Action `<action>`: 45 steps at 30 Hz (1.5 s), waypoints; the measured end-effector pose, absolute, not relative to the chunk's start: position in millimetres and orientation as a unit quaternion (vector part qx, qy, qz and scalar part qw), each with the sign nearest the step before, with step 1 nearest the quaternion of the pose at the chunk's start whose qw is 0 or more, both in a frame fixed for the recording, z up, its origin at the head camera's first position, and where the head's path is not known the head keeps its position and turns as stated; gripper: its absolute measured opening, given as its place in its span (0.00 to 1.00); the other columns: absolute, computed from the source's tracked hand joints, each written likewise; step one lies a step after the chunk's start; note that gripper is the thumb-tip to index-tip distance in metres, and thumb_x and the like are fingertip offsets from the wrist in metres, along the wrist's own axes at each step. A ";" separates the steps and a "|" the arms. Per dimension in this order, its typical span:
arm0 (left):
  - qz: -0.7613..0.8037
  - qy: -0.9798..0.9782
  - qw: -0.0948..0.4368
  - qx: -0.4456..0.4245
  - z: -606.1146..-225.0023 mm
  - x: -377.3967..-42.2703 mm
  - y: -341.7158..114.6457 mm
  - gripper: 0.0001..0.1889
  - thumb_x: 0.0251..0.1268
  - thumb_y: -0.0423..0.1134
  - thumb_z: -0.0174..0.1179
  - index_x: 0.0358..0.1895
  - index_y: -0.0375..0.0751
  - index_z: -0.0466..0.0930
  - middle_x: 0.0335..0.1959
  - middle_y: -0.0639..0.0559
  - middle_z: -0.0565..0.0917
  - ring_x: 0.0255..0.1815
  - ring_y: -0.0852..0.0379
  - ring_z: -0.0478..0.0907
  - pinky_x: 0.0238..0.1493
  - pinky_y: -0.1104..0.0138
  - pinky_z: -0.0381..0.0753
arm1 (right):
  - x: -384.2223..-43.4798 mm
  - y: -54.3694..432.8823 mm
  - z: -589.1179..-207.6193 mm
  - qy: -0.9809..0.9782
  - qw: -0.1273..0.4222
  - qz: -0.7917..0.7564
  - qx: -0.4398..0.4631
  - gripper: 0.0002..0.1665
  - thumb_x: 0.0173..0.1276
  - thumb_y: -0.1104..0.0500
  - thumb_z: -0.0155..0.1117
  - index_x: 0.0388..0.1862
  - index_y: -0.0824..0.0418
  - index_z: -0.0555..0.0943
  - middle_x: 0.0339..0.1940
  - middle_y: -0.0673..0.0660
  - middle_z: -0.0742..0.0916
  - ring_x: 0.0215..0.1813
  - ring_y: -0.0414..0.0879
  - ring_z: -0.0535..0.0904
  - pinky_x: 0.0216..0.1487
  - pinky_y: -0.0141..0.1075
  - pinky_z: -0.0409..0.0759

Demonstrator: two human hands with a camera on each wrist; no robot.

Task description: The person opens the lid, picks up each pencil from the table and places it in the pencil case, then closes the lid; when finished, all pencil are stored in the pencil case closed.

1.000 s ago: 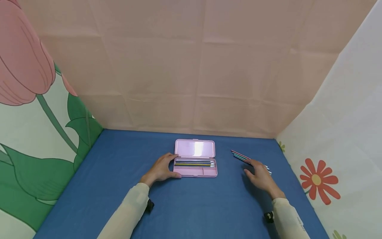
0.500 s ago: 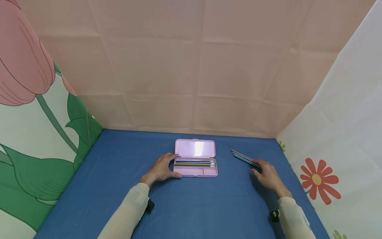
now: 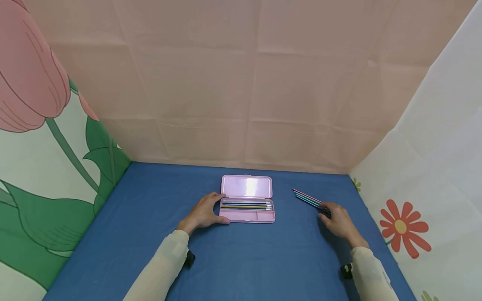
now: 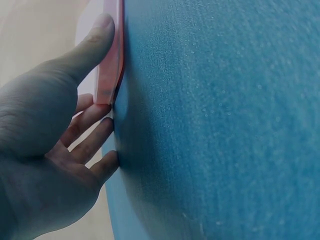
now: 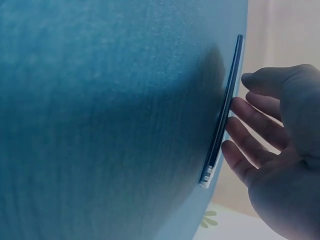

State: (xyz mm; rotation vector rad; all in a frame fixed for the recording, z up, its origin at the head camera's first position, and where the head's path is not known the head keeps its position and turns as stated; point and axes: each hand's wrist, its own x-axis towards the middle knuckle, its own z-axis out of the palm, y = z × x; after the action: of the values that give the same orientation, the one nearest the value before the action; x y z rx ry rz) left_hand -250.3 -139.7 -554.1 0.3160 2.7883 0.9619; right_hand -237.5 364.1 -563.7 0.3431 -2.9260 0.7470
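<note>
Pink pencil case [image 3: 239,215] lies open; we've L hand [image 3: 202,211] at its L end, fingers apart, & R hand [image 3: 339,221], fingers apart, prob. touching loose pencils [image 3: 308,200] R of it.

Bright glare (lid [image 3: 246,186]); dim wrist views

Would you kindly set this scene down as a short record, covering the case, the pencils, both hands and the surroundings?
Case: pink pencil case, lid open on its far side
Pencils inside: several pencils in the case, lying lengthwise in the far part; exact count unclear
Loose pencils: a slanted bunch right of the case, partly hidden by a hand
Left hand: holds the case's left end
Right hand: fingertips at the loose bunch, thumb apart from it
Surface: blue cloth
Backdrop: beige sheet
</note>
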 end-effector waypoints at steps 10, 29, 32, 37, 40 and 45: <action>0.320 0.937 0.087 0.109 -556.6 -251.1 -139.7 0.53 0.58 0.54 0.89 0.86 0.48 0.73 0.79 0.41 0.79 0.80 0.38 0.75 0.83 0.36 0.75 | -241.1 363.8 -567.1 -0.965 0.035 0.233 0.113 0.12 0.77 0.69 0.72 0.57 0.71 0.90 0.50 0.67 0.91 0.48 0.58 0.88 0.50 0.56 0.89; 0.322 0.936 0.084 0.115 -552.9 -252.5 -140.2 0.53 0.58 0.53 0.89 0.86 0.47 0.73 0.76 0.41 0.80 0.78 0.39 0.76 0.81 0.35 0.75 | -240.2 344.1 -549.2 -0.959 0.069 0.234 0.147 0.10 0.75 0.72 0.71 0.52 0.67 0.93 0.40 0.56 0.89 0.42 0.47 0.82 0.43 0.46 0.84; 0.325 0.935 0.087 0.114 -553.9 -253.3 -140.4 0.53 0.58 0.54 0.89 0.86 0.48 0.73 0.76 0.42 0.80 0.78 0.39 0.76 0.82 0.37 0.76 | -241.9 331.9 -541.4 -0.953 0.077 0.241 0.165 0.11 0.75 0.72 0.72 0.52 0.65 0.93 0.39 0.55 0.88 0.41 0.45 0.81 0.41 0.41 0.83; 0.322 0.936 0.086 0.112 -554.2 -252.3 -139.8 0.52 0.58 0.54 0.89 0.85 0.48 0.74 0.76 0.42 0.80 0.78 0.39 0.76 0.82 0.37 0.76 | -246.3 312.5 -535.3 -0.944 0.089 0.251 0.197 0.10 0.75 0.72 0.73 0.51 0.64 0.93 0.40 0.57 0.90 0.41 0.44 0.84 0.40 0.39 0.84; 0.328 0.934 0.084 0.114 -552.7 -250.5 -139.4 0.51 0.59 0.53 0.89 0.85 0.47 0.74 0.76 0.41 0.80 0.78 0.39 0.76 0.82 0.37 0.76 | -249.6 300.6 -535.5 -0.940 0.090 0.255 0.210 0.11 0.74 0.73 0.73 0.51 0.64 0.93 0.42 0.57 0.91 0.41 0.45 0.84 0.41 0.39 0.86; 0.329 0.933 0.078 0.123 -553.7 -250.3 -140.4 0.51 0.59 0.52 0.89 0.85 0.46 0.74 0.74 0.41 0.81 0.76 0.38 0.77 0.79 0.34 0.76 | -252.9 274.4 -534.9 -0.932 0.080 0.264 0.234 0.11 0.73 0.74 0.73 0.50 0.64 0.93 0.43 0.56 0.92 0.43 0.44 0.83 0.44 0.39 0.87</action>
State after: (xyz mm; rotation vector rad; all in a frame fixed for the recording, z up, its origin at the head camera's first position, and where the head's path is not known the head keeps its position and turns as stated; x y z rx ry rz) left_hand -250.3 -140.4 -553.7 0.3696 2.7950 0.9845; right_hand -252.9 274.4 -534.9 0.7007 -2.7882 0.7895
